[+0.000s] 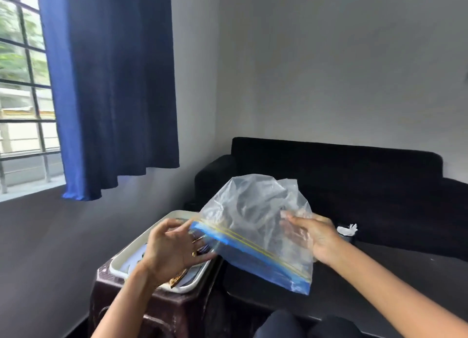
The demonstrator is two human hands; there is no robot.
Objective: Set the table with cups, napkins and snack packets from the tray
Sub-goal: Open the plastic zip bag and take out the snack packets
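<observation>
we hold a clear zip bag [253, 226] up in front of us, over the near edge of the dark counter [395, 269], with its blue and yellow seal strip running from about ten o'clock down to four o'clock. our right hand [315, 236] grips the bag at its three o'clock side, the fingers [291, 215] curled into the plastic and partly seen through it. our left hand [172, 249] sits at the bag's nine o'clock corner, its fingers spread and loosely bent, the tips touching the end of the seal strip; we cannot tell whether they truly pinch it. what the bag holds is too blurred to tell. below the left hand, at about seven o'clock from the bag, the white tray [177, 215] rests on a dark brown stool [162, 307], just beside the counter; it holds some dark and gold-coloured things we cannot name. at three o'clock from the bag, well apart on the far counter, stands a small dark cup [347, 234] with something white crumpled in it. a black sofa [354, 175] runs behind the counter at twelve o'clock, and a blue curtain [109, 84] hangs by the window [22, 84] at ten o'clock.
</observation>
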